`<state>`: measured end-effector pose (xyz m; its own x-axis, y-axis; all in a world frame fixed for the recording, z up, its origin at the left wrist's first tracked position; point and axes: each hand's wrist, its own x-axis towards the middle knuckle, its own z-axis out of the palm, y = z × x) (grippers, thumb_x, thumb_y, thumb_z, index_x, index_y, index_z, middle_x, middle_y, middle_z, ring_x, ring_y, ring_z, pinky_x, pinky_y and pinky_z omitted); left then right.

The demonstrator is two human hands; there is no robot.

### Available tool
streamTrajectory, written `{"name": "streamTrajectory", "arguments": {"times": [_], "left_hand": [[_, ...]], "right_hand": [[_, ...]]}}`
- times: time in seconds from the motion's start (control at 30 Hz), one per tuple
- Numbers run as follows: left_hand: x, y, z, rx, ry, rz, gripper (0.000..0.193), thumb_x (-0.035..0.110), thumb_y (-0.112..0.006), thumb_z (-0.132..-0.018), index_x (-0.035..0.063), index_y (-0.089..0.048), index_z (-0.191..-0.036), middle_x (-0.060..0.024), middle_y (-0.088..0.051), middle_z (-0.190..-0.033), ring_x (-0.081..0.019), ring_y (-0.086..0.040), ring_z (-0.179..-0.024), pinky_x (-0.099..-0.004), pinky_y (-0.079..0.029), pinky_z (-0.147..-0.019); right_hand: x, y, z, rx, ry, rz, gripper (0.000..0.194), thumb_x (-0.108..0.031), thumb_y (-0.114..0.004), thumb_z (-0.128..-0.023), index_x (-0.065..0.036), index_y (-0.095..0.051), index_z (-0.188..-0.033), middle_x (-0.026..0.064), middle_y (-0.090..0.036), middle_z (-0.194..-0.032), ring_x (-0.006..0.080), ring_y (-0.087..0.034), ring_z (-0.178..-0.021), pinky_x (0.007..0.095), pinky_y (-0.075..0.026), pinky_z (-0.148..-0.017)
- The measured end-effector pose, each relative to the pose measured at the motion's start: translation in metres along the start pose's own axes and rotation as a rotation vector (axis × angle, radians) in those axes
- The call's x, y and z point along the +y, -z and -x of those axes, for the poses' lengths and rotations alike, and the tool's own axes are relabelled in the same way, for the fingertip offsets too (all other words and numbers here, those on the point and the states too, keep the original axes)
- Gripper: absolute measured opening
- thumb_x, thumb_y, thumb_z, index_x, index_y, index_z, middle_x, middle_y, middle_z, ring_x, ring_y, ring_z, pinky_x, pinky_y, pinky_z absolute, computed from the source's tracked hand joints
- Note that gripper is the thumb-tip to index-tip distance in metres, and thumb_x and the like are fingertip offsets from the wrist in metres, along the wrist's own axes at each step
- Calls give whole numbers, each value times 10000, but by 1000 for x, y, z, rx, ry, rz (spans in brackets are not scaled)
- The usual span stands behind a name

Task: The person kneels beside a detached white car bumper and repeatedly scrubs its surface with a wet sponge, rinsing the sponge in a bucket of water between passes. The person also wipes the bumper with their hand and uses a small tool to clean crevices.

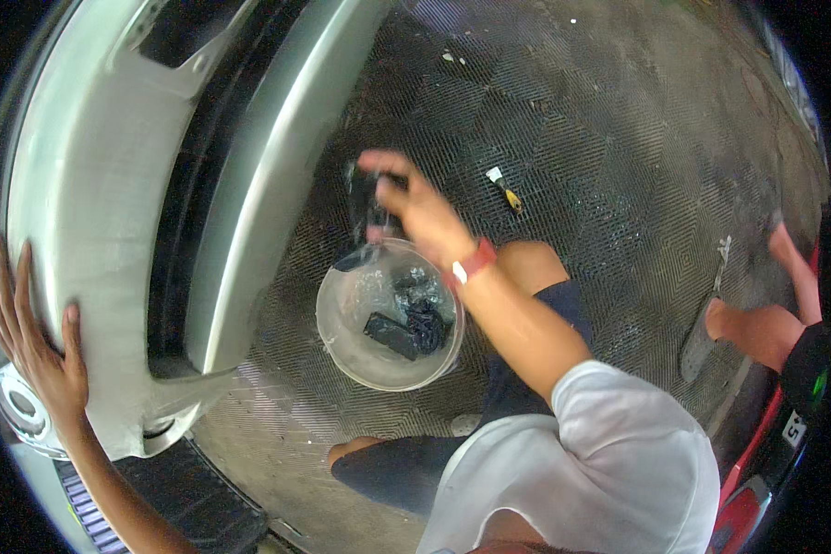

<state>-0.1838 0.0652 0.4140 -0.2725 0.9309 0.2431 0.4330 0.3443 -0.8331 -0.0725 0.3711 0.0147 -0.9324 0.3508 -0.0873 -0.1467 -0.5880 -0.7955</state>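
Observation:
My left hand [48, 346] rests with spread fingers on the outer edge of a silver-grey car bumper cover [104, 263]. Above the far rim of a translucent plastic bucket [339, 360] is my right hand [415, 204], blurred by motion. Something dark with glossy, wet-looking streaks shows among its fingers; blur hides whether it is held. Inside the bucket lie a dark rectangular block [391, 336] and a crumpled dark cloth [426, 325], with what looks like water around them. A red wristband [476, 262] circles my right wrist.
A putty knife [505, 190] with a yellow and black handle lies on the ribbed floor mat [561, 124]. At the right are another person's leg [758, 336] and slipper [699, 343], beside something red and black [755, 436]. A black slatted part [173, 492] sits at lower left.

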Motion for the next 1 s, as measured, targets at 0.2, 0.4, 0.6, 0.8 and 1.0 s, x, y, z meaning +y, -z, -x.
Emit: {"name": "streamTrajectory", "arguments": {"times": [0.2,0.4,0.6,0.8,1.0], "left_hand": [[10,3,-14,52,-33,38,672,506,-556,-1046,119,-495,-1592,-143,-398,-1697,-348,-328,-1584,-522,-233,-1283],[11,5,-16,30,-23,-3,688,536,-526,-1054,131,-475,-1607,-135,-381,-1707,-348,-327,-1582,-523,-221,-1287],[15,3,-19,35,5,30,702,565,-505,-1054,135,-474,-1608,-137,-367,-1714,-348,-316,-1588,-534,-208,-1287],[15,3,-14,8,8,10,731,594,-507,-1041,132,-475,-1607,-150,-358,-1716,-357,-313,-1589,-555,-200,-1277],[16,2,-14,16,38,28,739,609,-505,-1037,137,-480,-1605,-146,-363,-1714,-360,-316,-1586,-562,-194,-1281]], "right_hand": [[-54,46,-129,248,71,-354,402,-294,-609,-1092,-134,-537,-1453,67,-588,-1366,246,-578,-1242,529,-601,-881],[-39,24,-203,583,471,204,465,-148,-523,-1061,56,-546,-1478,287,-509,-1565,398,-482,-1472,416,-334,-1258],[-8,-15,-194,484,569,619,708,-17,-485,-1000,54,-219,-1652,270,-224,-1727,453,-248,-1588,531,-302,-1281],[-35,-5,-169,343,416,940,833,-55,-535,-951,25,-135,-1676,197,-116,-1777,363,-117,-1645,755,-300,-1182],[-46,1,-173,341,378,1067,800,-86,-523,-948,37,-184,-1662,195,-154,-1771,365,-154,-1639,772,-299,-1163]]}}
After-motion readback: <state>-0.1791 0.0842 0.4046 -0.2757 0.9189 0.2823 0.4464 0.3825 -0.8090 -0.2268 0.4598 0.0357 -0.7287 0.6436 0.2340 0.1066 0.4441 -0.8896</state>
